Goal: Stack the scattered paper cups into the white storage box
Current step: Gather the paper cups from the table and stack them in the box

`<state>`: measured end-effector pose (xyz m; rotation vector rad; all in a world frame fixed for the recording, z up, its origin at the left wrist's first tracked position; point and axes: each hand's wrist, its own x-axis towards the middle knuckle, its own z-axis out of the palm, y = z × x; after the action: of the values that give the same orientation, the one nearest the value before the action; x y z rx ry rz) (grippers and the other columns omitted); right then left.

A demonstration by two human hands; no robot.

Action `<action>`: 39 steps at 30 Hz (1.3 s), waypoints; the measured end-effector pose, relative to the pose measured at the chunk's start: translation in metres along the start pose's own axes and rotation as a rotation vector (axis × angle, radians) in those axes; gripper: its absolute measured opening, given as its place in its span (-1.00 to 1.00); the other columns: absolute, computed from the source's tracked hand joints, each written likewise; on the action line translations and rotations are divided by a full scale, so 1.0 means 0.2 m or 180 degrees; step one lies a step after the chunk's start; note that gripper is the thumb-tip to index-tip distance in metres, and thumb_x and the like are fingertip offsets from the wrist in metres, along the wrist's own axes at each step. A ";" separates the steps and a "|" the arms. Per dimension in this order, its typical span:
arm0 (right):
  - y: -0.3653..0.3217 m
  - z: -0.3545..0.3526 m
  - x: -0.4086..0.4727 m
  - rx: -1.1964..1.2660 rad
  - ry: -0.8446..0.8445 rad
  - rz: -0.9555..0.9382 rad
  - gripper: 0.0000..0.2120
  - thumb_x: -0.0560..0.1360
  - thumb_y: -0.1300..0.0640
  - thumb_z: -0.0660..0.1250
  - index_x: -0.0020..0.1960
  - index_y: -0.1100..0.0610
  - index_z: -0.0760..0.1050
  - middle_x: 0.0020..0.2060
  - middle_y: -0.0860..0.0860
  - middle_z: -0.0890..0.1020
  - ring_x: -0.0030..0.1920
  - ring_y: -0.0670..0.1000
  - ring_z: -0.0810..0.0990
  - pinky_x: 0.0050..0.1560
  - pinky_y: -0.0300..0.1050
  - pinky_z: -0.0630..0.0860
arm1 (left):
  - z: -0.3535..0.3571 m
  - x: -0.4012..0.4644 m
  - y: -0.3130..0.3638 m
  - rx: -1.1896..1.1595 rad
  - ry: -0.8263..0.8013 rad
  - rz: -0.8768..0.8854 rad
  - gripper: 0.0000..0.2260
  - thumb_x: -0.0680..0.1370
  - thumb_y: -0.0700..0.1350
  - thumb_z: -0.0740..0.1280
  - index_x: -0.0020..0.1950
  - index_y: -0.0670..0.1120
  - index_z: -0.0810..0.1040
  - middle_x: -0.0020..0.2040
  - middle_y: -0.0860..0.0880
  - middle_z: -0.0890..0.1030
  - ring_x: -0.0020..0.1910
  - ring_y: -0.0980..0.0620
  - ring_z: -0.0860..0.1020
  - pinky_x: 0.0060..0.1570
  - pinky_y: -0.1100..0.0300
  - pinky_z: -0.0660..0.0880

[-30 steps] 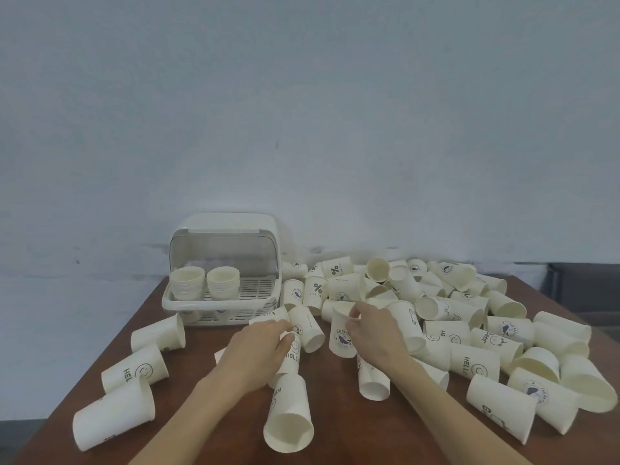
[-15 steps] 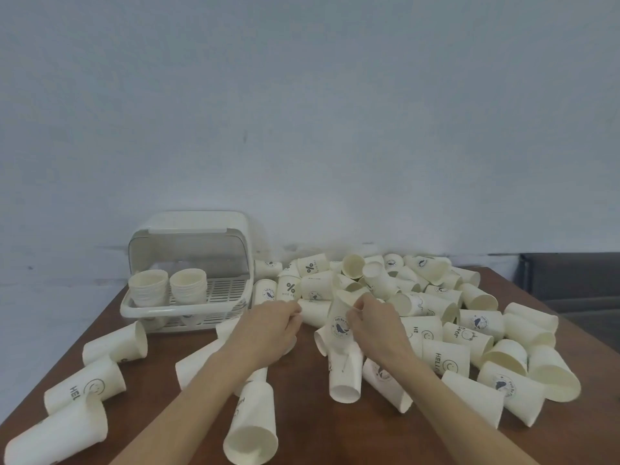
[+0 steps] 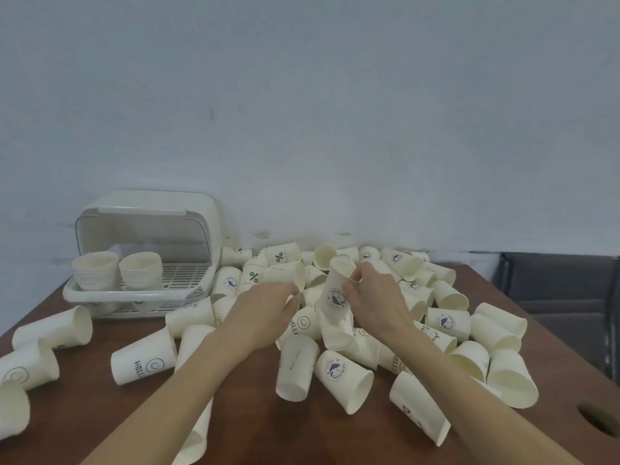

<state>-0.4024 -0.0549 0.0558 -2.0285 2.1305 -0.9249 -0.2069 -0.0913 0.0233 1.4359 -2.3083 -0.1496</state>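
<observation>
Many white paper cups lie scattered across a brown table, most heaped at the centre and right. At the back left stands the white storage box with its lid up. Inside it are two cup stacks. My right hand pinches a whale-logo cup, held mouth-down above the pile. My left hand reaches into the pile just left of it. Its curled fingertips sit at a lying cup and hide what they grip.
Loose cups lie apart at the left front, near the table's left edge. A dark chair stands beyond the right edge. A hole is cut in the table at the front right. A pale wall rises behind.
Both hands have moved further back into the pile. The right hand has raised the whale-logo cup. The view has shifted, so the box sits further left.
</observation>
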 end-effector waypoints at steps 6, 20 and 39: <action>0.14 -0.07 0.01 -0.0119 -0.0088 -0.0057 -0.88 0.57 0.04 0.16 -0.01 0.09 0.38 -0.21 0.04 0.59 -0.11 0.13 0.52 -0.17 0.00 0.46 | 0.05 0.04 0.13 0.0038 0.0107 -0.0058 -0.72 0.65 0.04 0.08 0.26 0.03 0.48 0.05 0.03 0.61 0.10 -0.04 0.53 0.00 0.06 0.44; 0.51 -0.26 0.02 -0.0219 -0.0132 -0.0012 -0.89 0.56 0.06 0.18 -0.05 0.10 0.39 -0.30 0.00 0.57 -0.20 0.06 0.54 -0.19 0.02 0.46 | 0.24 0.21 0.51 -0.0040 0.0146 -0.0005 -0.76 0.62 0.02 0.09 0.11 0.02 0.52 -0.07 0.04 0.57 -0.01 -0.06 0.56 -0.09 -0.02 0.51; 0.95 -0.36 0.09 -0.0205 -0.0206 0.0345 -0.92 0.54 0.08 0.18 -0.06 0.09 0.39 -0.23 -0.01 0.55 -0.16 0.07 0.50 -0.22 -0.01 0.45 | 0.62 0.75 0.86 0.0164 -0.0211 0.0135 -0.74 0.61 -0.12 0.09 0.19 -0.08 0.51 0.10 -0.06 0.48 0.03 -0.12 0.51 -0.09 0.02 0.45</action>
<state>-0.6055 -0.0532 0.0355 -1.9203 2.2380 -0.7753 -0.4575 -0.1591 0.0060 1.4260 -2.4106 -0.1280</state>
